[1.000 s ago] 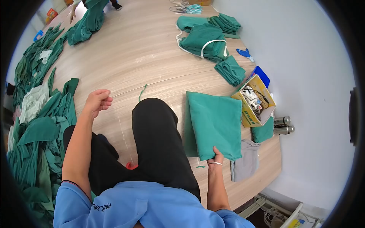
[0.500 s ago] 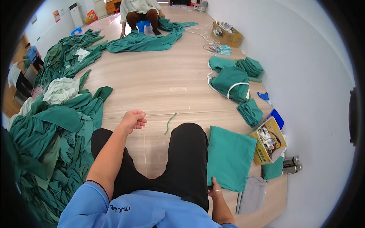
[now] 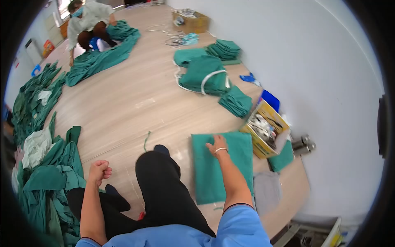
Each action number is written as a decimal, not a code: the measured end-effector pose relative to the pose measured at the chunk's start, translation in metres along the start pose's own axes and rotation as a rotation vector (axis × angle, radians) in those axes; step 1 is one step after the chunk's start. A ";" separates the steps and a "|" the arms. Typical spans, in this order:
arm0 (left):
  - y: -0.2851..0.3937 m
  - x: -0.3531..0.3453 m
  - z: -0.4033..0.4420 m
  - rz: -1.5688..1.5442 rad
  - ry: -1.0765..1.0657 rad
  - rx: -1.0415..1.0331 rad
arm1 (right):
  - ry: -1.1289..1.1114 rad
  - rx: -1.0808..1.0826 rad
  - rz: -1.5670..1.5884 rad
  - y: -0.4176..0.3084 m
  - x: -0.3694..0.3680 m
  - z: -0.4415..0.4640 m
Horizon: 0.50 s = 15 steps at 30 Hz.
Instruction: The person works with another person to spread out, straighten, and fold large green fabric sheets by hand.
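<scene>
A folded green cloth (image 3: 212,181) lies nearly square on the wood-grain floor (image 3: 123,107), close to the floor's near right corner and just beside the person's black-trousered right leg (image 3: 158,177). The right hand (image 3: 218,145), with a pale bracelet at the wrist, is over the far part of this cloth, open, with its fingers slightly apart; whether the palm presses on the fabric I cannot tell. The left hand (image 3: 100,171) is well apart from the cloth, above the floor near the left knee. Its fingers are curled inward, and I cannot tell whether they pinch anything.

To the right of the folded cloth, near the floor's right edge, lie a grey cloth (image 3: 267,192) and a small green bundle (image 3: 282,157), with two metal flasks (image 3: 303,145) near the bundle. A yellow box (image 3: 256,143) filled with odds and ends sits by the folded cloth's far right corner. Farther along the wall-side edge are folded green textiles (image 3: 205,74) with a white tie. A heap of loose green fabric (image 3: 45,177) covers the floor's left edge. Toward the far left, a co-worker (image 3: 92,20) sits behind a spread green cloth (image 3: 105,59).
</scene>
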<state>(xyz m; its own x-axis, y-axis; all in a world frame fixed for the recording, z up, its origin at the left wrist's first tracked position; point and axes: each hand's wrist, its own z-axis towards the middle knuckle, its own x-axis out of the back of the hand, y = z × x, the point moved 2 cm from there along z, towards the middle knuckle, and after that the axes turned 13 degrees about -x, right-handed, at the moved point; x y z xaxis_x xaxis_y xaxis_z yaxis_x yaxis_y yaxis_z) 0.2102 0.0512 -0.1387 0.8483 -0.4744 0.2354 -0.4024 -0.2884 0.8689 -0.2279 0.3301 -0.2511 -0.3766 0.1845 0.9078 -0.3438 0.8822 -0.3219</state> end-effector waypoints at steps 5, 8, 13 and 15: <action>0.010 -0.008 0.003 0.035 0.028 -0.002 | -0.060 -0.105 -0.135 -0.018 -0.039 0.055; 0.009 -0.015 0.011 0.050 0.002 0.039 | -0.241 -0.161 -0.271 -0.021 -0.044 0.056; 0.016 -0.011 0.019 0.046 0.023 0.050 | -0.304 -0.295 -0.344 0.032 -0.034 0.031; 0.025 -0.015 0.019 0.121 0.051 0.001 | -0.361 -0.440 -0.259 0.066 -0.006 0.022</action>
<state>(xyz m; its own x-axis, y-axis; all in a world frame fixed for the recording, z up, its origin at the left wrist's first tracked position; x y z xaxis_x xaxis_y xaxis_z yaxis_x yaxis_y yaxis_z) 0.1811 0.0355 -0.1291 0.8097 -0.4630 0.3607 -0.5036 -0.2325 0.8320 -0.2675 0.3776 -0.2840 -0.6218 -0.1493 0.7688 -0.1048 0.9887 0.1073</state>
